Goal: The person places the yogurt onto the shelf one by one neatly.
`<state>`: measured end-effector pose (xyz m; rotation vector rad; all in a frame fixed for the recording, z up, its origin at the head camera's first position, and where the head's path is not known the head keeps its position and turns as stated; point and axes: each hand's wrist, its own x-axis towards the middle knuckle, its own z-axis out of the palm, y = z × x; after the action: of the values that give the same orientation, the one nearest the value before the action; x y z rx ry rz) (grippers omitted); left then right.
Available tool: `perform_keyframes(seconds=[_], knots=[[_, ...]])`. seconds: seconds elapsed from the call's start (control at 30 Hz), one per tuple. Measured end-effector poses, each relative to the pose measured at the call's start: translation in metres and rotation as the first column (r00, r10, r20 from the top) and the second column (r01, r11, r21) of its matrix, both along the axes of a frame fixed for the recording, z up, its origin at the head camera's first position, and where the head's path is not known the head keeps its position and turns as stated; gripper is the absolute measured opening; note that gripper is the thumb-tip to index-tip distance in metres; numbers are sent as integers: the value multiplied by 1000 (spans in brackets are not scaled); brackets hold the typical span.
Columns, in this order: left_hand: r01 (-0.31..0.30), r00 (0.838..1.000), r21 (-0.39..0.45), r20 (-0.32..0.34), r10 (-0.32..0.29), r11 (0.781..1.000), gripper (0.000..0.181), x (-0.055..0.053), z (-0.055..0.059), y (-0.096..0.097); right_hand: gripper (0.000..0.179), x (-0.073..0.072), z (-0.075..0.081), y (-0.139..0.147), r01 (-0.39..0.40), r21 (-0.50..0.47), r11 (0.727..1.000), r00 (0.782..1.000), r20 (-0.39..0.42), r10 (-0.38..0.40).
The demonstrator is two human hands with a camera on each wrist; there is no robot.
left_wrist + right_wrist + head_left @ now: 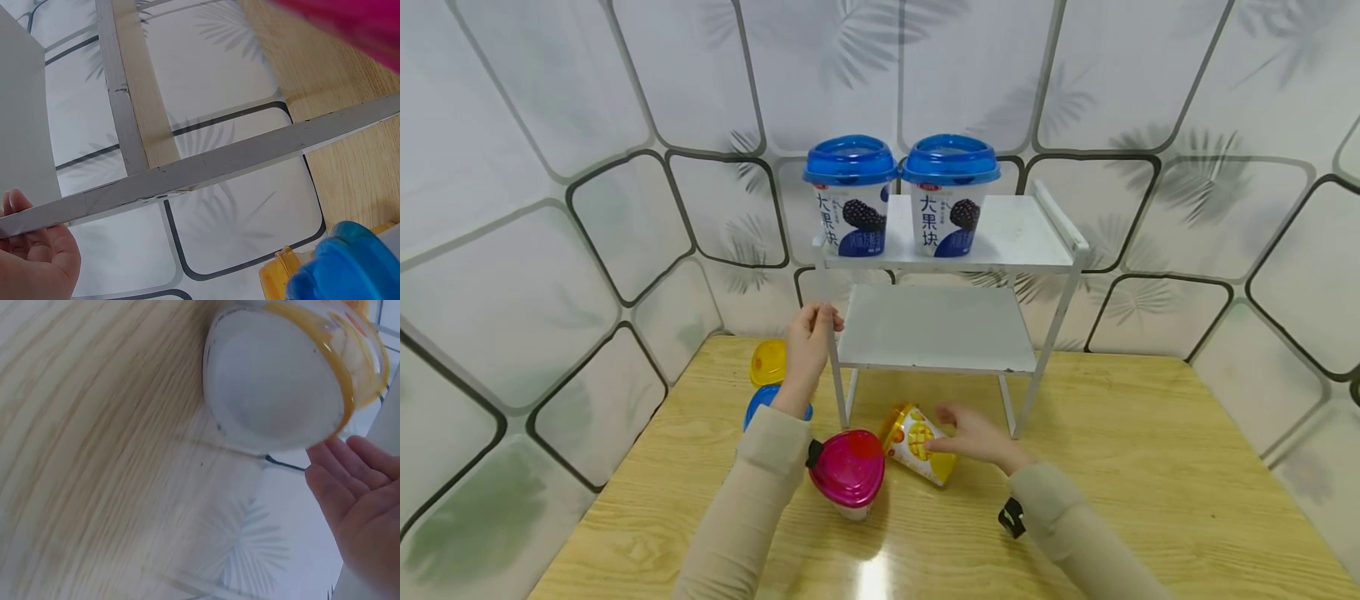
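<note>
The mango cup (919, 443) lay on its side on the wooden table (1150, 450), before the white rack (936, 329). The right hand (973, 435) was open beside it, fingers loosely extended, gripping nothing; fingertip contact could not be determined. The pink-lidded cup (848, 471) stood just left of the mango cup. The left hand (811, 333) held the rack's front left post (842, 392), fingers curled round it. Two blackberry cups (951, 200) stood upright on the top shelf.
</note>
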<state>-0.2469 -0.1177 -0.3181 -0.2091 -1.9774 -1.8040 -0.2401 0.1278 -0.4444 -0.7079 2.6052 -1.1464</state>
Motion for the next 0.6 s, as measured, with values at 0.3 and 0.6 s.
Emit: perform_keyframes(seconds=[0.3,0.6], knots=[[15,1000,18,-20,-15,1000,24,1,1,0,73,-5,-8,-18,13,45,999,1000,11,-13],[4,1000,13,-15,-4,1000,24,1,1,0,71,-8,-15,-23,13,88,996,999,-30,-11]])
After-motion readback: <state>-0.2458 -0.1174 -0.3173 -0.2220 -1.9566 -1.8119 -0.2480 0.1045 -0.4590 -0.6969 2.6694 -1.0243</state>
